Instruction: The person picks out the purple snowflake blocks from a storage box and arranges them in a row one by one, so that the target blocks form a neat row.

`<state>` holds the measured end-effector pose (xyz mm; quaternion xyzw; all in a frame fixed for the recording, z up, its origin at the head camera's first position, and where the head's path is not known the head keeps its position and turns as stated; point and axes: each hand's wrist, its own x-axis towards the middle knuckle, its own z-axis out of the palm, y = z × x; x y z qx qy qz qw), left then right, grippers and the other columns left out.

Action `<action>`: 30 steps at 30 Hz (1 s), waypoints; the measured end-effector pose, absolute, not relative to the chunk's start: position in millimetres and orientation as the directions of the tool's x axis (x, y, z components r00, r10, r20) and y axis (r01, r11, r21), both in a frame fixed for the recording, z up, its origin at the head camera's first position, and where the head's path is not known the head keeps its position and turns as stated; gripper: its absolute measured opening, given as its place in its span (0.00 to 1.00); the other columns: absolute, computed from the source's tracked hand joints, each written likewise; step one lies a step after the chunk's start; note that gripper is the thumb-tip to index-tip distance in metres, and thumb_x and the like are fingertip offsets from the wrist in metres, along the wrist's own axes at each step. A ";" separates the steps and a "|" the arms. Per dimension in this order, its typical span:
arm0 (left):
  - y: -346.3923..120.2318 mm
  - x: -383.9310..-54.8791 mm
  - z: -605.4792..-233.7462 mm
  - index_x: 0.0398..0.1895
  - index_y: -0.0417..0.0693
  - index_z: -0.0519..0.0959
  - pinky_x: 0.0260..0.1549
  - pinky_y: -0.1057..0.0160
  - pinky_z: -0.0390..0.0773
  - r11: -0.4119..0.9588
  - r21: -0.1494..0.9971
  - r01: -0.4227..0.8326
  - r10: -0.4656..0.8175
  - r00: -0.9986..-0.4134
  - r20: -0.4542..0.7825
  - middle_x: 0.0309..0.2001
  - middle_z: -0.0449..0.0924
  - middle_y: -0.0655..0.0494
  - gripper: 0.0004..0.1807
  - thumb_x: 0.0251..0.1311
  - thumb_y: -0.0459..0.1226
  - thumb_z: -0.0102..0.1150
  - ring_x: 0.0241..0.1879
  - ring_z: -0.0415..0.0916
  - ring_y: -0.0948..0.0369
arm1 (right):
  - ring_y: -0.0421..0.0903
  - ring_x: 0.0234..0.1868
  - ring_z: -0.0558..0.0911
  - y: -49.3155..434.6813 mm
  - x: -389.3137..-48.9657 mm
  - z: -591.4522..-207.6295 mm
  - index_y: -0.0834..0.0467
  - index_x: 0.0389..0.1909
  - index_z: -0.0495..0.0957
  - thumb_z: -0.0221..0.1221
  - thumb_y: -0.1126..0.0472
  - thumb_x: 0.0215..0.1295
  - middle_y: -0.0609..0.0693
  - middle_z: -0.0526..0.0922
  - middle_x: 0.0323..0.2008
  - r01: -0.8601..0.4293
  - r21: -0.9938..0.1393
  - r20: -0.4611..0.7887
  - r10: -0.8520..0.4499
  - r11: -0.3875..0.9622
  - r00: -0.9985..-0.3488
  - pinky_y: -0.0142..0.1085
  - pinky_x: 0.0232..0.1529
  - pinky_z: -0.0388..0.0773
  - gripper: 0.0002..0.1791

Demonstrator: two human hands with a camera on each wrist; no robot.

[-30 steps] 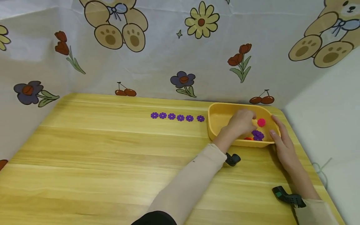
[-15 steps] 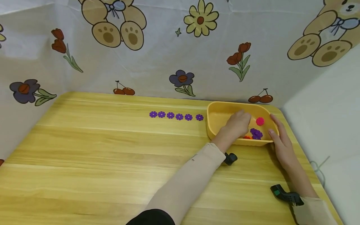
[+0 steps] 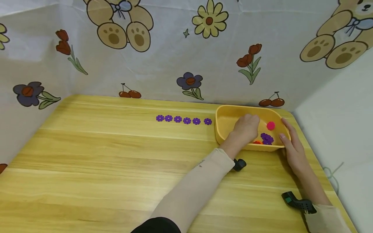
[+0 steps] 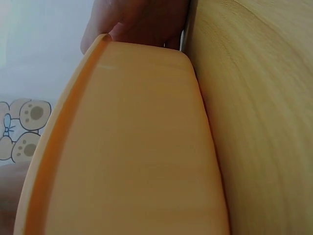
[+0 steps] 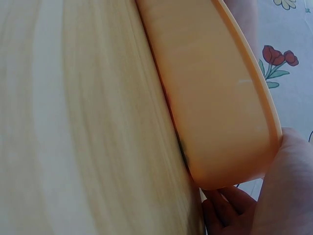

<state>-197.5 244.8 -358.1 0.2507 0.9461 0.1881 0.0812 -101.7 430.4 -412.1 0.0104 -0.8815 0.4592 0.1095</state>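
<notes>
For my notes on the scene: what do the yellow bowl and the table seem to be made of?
Bowl: probably plastic, smooth and matte, with one even yellow colour and a thin rounded rim. Table: light wood or a wood-look laminate, shown by long grain lines and a slight sheen; which of the two is unclear.

head cam high, angled down over counter (image 3: 116, 161), yellow tray (image 3: 225, 124) right of centre, both wrist cams v. close, low, tray wall fills frames

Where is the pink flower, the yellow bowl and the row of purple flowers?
pink flower (image 3: 270, 126), head view, its middle.
yellow bowl (image 3: 222, 124), head view, bare inner left wall.
row of purple flowers (image 3: 187, 121), head view, fourth flower.
</notes>
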 end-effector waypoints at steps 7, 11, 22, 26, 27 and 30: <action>244.6 -195.1 -358.2 0.35 0.59 0.80 0.30 0.69 0.76 0.812 0.303 0.498 0.527 -0.849 -0.018 0.33 0.77 0.65 0.05 0.69 0.40 0.67 0.34 0.74 0.67 | 0.53 0.86 0.42 430.7 -101.9 -413.0 0.43 0.86 0.47 0.42 0.54 0.86 0.49 0.47 0.86 -0.113 -0.808 0.195 0.082 0.578 -0.977 0.62 0.81 0.28 0.33; 243.0 -195.2 -355.1 0.33 0.59 0.78 0.27 0.69 0.73 0.817 0.301 0.492 0.519 -0.854 -0.013 0.31 0.74 0.64 0.08 0.69 0.43 0.68 0.31 0.73 0.66 | 0.55 0.86 0.41 431.0 -101.4 -412.6 0.42 0.86 0.47 0.42 0.54 0.86 0.48 0.47 0.86 -0.105 -0.807 0.190 0.086 0.582 -0.978 0.65 0.80 0.28 0.33; 231.0 -195.5 -332.0 0.30 0.59 0.75 0.23 0.70 0.66 0.773 0.229 0.591 0.607 -0.795 0.001 0.28 0.67 0.64 0.13 0.69 0.49 0.67 0.29 0.69 0.67 | 0.54 0.86 0.40 430.7 -98.8 -409.3 0.42 0.86 0.46 0.41 0.53 0.87 0.47 0.46 0.86 -0.098 -0.804 0.182 0.087 0.586 -0.979 0.63 0.80 0.27 0.33; 221.7 -194.9 -321.2 0.31 0.59 0.75 0.24 0.70 0.65 0.760 0.231 0.607 0.625 -0.781 -0.006 0.28 0.66 0.63 0.13 0.69 0.50 0.68 0.29 0.69 0.66 | 0.55 0.86 0.39 430.3 -98.9 -409.9 0.43 0.86 0.46 0.41 0.54 0.87 0.48 0.45 0.86 -0.105 -0.803 0.184 0.078 0.586 -0.980 0.64 0.80 0.26 0.33; 218.8 -195.1 -318.6 0.32 0.59 0.75 0.25 0.70 0.66 0.758 0.232 0.610 0.628 -0.778 -0.006 0.29 0.66 0.63 0.13 0.69 0.50 0.68 0.30 0.69 0.66 | 0.55 0.86 0.39 430.3 -99.1 -409.8 0.43 0.86 0.46 0.41 0.54 0.87 0.48 0.45 0.86 -0.104 -0.803 0.184 0.077 0.587 -0.980 0.64 0.80 0.26 0.33; 208.3 -197.9 -311.5 0.35 0.58 0.77 0.28 0.70 0.67 0.751 0.244 0.614 0.636 -0.772 -0.016 0.32 0.69 0.64 0.11 0.70 0.50 0.68 0.33 0.70 0.66 | 0.56 0.86 0.39 430.5 -99.1 -408.6 0.42 0.86 0.46 0.41 0.53 0.87 0.48 0.45 0.86 -0.097 -0.801 0.179 0.082 0.591 -0.980 0.66 0.79 0.26 0.33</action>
